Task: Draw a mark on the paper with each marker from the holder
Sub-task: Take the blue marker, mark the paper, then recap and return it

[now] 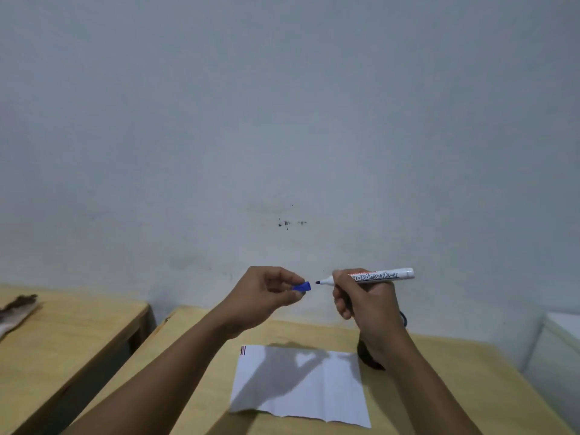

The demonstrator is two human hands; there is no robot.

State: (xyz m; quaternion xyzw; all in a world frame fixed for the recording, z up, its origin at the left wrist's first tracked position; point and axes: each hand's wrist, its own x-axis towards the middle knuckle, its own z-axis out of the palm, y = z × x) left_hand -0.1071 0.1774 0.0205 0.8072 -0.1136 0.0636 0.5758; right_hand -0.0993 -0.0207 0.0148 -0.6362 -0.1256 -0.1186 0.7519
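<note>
Marker: white-barrelled board marker [373, 276], uncapped, held level in the air above the far edge of the surface [201, 365], dark tip pointing toward the cap
Cap: small blue cap [302, 286], just apart from the tip, not touching it
Left grip: left hand [266, 296] pinches the cap between thumb and fingertips, otherwise loosely curled
Right grip: right hand [365, 304] is wrapped round the front half of the barrel, fingers closed on it, rear half sticking out to the right
Handling, marker: likely light, stiff and smooth plastic; best taken near the tip end for control when writing; felt tip is the soft part, so light pressure should do
Handling, cap: tiny and light, probably easy to drop; a fingertip pinch suits it
Paper: white sheet [301, 384] lies flat on the surface below the hands, creased, near edge ragged; thin and likely to slide unless steadied
Writing: barrel reads "boardmarker" in outlined letters; small red print above it is too blurred to read
Paper corner: short red and dark stripes [243, 350] at the far left corner
Holder: dark object [368, 359] behind the right wrist, mostly hidden; cannot tell if it is the holder
</note>
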